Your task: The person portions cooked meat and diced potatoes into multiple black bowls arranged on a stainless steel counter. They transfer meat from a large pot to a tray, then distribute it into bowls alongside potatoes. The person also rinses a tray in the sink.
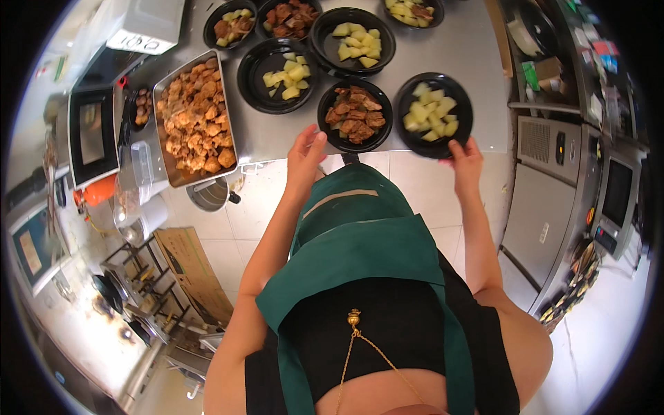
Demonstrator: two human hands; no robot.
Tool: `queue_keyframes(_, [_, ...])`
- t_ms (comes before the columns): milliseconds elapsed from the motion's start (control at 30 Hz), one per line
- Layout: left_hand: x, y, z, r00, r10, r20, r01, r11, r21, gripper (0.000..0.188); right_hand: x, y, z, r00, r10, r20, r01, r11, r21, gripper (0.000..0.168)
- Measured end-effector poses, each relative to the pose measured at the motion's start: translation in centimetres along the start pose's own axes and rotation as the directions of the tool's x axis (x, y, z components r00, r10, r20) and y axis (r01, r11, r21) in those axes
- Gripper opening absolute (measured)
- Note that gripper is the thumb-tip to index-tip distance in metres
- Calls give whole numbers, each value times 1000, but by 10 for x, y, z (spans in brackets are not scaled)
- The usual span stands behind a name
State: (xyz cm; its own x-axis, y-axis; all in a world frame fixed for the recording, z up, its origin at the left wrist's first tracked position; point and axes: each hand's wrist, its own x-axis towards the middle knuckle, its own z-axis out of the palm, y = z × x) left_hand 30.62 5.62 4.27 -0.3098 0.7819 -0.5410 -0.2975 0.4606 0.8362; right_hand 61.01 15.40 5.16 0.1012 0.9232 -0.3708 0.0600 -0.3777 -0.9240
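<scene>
My right hand (463,157) grips the near rim of a black bowl of pale potato chunks (432,113), thumb on top. Just left of it, a black bowl of browned meat pieces (358,115) sits at the counter's front edge. Beside that bowl's lower left is my left hand (306,151), fingers apart and holding nothing; whether a fingertip touches the rim I cannot tell. Two more black bowls of potato, one left (277,78) and one behind (355,44), stand close by. A deep steel tray (196,116) heaped with cooked meat chunks lies to the left.
All this stands on a stainless steel counter (490,104). At the back are bowls mixing potato and meat (230,27), (414,11) and a bowl of meat (292,18). A steel pot (208,196) is below the tray. Steel cabinets (539,223) and a microwave (617,197) line the right.
</scene>
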Motion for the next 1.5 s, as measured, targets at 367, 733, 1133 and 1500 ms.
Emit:
queue_keyframes(367, [-59, -1, -93, 991, -101, 85, 131, 673, -728, 61, -68, -19, 171, 636, 212, 742, 89, 935, -343, 44])
queue_keyframes(733, [-101, -64, -220, 948, -102, -300, -204, 530, -823, 64, -68, -2, 389, 339, -162, 927, 867, 436, -241, 24])
queue_keyframes(1133, [-128, -81, -290, 918, -179, -355, -246, 444, -862, 69, -135, 44, 509, 66, -145, 987, 998, 17, -64, 24])
queue_keyframes(1500, [-125, -89, -319, 892, -208, -400, -285, 427, -858, 67, -153, 40, 524, 77, -210, 975, 985, -138, -107, 24])
